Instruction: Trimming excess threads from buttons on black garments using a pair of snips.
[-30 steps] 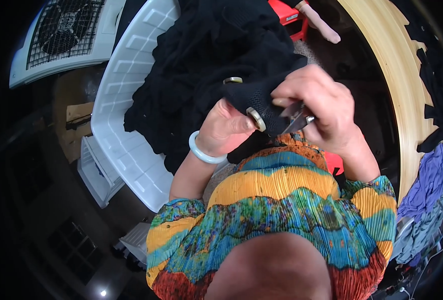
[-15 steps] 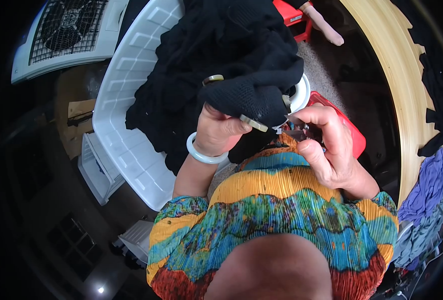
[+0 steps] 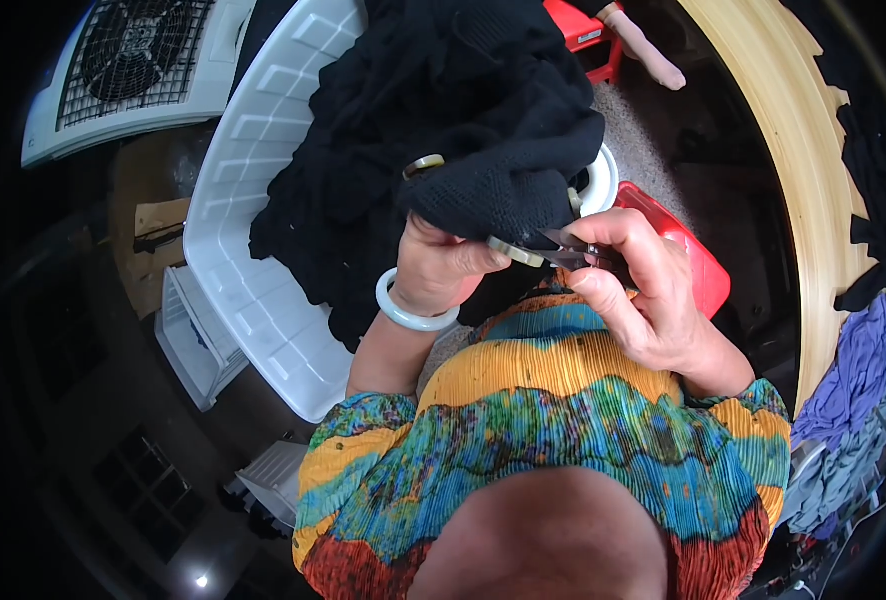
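A black knit garment spills over the tub in front of me. My left hand, with a pale bangle on its wrist, pinches a fold of its edge. A large pale button sits at the left thumb's tip. Another button shows farther left on the fold, and a third on its right side. My right hand is closed around small dark thread snips. Their blades point left, right beside the thumb-side button and the fabric edge. Whether they touch a thread is too small to tell.
The garment lies in a large white plastic tub. Close to my right hand are a red basket and a round white rim. A curved wooden tabletop runs along the right. Another person's socked foot rests near a red stool.
My right hand has moved slightly left, bringing the snips' blades up against the area of the button and fabric edge. The left hand keeps its hold, with the fold shifted a little.
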The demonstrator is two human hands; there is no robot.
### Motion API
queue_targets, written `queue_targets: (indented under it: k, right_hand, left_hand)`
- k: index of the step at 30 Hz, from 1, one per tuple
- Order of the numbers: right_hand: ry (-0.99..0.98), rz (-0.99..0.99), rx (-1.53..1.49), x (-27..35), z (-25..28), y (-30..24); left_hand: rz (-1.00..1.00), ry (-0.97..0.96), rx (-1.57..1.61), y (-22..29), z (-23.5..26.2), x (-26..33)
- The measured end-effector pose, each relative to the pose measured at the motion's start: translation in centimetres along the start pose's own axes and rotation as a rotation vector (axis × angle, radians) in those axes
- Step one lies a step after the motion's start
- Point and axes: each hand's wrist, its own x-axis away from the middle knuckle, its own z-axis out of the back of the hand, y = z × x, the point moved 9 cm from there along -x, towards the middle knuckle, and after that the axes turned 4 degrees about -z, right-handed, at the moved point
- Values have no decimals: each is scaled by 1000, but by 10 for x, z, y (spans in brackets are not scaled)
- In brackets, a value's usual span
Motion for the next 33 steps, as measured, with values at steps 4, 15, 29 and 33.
queue_targets:
  k: [4, 15, 29, 33]
  right_hand:
    - [-24, 0, 27, -3, -1, -4]
    - [36, 151, 149, -10, -7, -15]
    - [189, 117, -170, -26, 14, 6]
    - [38, 66, -178, -36, -1, 27]
  left_hand:
    - [15, 36, -22, -1, 2, 1]
    - [30, 13, -31, -6, 8, 6]
    - [226, 166, 370, -22, 19, 2]
    - [309, 238, 457, -22, 22, 3]
